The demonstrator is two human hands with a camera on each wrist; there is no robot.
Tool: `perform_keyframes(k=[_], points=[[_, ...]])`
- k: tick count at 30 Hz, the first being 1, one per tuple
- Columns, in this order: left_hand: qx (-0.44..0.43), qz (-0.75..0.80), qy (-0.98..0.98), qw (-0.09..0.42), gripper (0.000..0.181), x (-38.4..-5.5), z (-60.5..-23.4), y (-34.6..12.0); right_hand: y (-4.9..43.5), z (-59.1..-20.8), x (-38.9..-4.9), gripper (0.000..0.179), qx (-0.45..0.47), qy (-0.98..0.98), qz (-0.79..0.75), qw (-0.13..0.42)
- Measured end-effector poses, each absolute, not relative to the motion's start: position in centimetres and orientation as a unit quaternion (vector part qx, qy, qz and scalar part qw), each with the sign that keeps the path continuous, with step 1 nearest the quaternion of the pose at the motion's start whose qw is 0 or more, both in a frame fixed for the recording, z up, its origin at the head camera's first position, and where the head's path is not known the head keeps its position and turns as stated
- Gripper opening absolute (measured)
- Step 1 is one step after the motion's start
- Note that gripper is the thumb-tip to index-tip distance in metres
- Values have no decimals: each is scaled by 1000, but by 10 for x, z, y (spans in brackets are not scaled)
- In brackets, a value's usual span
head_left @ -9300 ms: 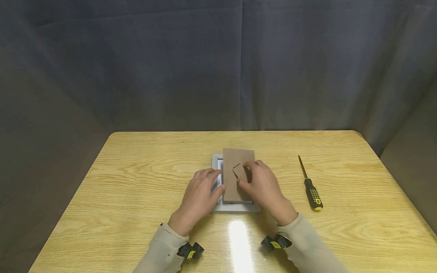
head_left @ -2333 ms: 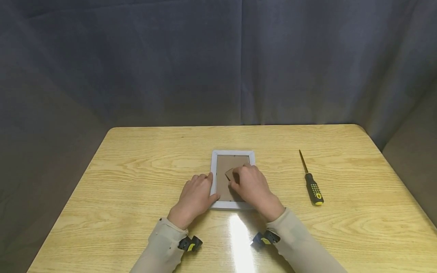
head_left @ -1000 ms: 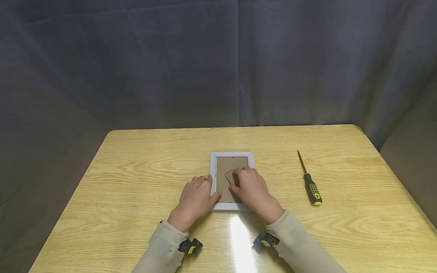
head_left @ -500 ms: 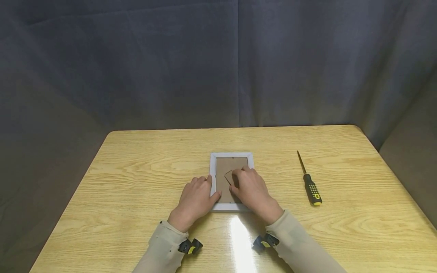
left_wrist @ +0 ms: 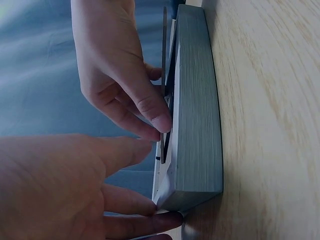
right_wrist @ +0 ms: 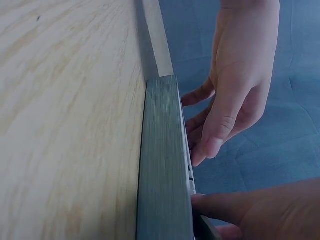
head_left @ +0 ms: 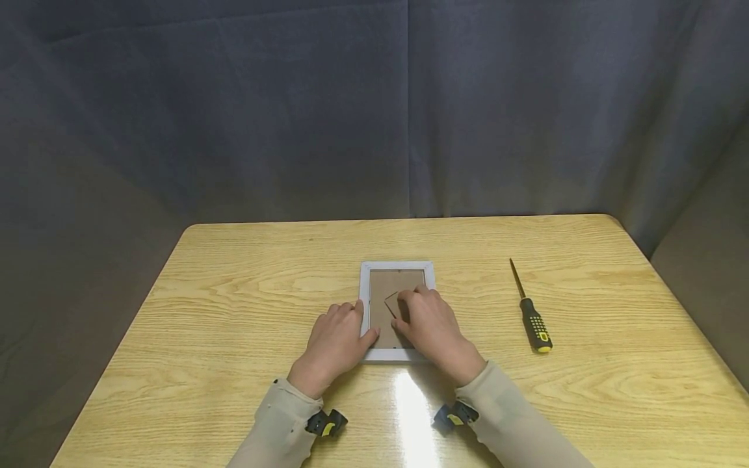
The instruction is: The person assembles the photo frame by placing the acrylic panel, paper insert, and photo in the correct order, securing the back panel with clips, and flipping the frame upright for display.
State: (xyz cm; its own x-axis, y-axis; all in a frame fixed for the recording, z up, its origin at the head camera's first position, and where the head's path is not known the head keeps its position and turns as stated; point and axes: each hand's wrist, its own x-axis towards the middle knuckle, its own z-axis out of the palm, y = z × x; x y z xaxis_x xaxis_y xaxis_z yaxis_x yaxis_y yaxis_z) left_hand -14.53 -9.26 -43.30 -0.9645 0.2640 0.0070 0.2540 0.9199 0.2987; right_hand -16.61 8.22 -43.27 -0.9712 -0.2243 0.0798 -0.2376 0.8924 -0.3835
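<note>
A pale grey picture frame (head_left: 393,355) lies back side up on the table. Its brown backing board (head_left: 383,279) sits inside the rim, with several small dark tabs along the edges. My right hand (head_left: 430,325) is over the board's right half, thumb and fingers pinching the stand flap (left_wrist: 164,55), whose thin edge shows raised in the left wrist view. Most of this flap is hidden under the hand from above. With fairly straight fingers, my left hand (head_left: 333,341) rests along the frame's left rail, its thumb close to the lower left corner.
To the right of the frame lies a screwdriver (head_left: 535,325) with a black and yellow handle, its shaft pointing away. The wooden table (head_left: 234,292) reaches back to a dark grey curtain (head_left: 292,117).
Earliest, the backing board lay askew above the frame, right of centre; now it is inside the rim. Both hands shifted slightly with it. Over the last second they barely move.
</note>
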Motion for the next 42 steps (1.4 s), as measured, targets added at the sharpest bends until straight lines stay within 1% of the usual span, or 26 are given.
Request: perform_keyframes(k=[5, 12, 17, 21, 25, 31, 39, 42], points=[[132, 153, 979, 17, 64, -145, -433, -93, 83, -432, -166, 42, 122, -972, 200, 24], [132, 158, 979, 12, 63, -146, -432, -93, 86, -430, -166, 39, 131, -968, 204, 59], [133, 164, 977, -1, 59, -145, -430, -94, 91, -425, -167, 39, 135, -963, 218, 84], [133, 177, 975, -12, 55, -144, -427, -94, 99, -417, -167, 41, 127, -961, 229, 91], [130, 195, 972, -27, 52, -144, -425, -93, 110, -411, -169, 45, 112, -963, 229, 88], [133, 223, 964, -48, 49, -142, -421, -89, 127, -406, -174, 45, 80, -965, 236, 79], [147, 240, 958, -48, 47, -138, -418, -84, 153, -399, -180, 50, 38, -971, 234, 42], [153, 245, 956, -46, 48, -137, -418, -83, 163, -396, -182, 51, 26, -972, 230, 36]])
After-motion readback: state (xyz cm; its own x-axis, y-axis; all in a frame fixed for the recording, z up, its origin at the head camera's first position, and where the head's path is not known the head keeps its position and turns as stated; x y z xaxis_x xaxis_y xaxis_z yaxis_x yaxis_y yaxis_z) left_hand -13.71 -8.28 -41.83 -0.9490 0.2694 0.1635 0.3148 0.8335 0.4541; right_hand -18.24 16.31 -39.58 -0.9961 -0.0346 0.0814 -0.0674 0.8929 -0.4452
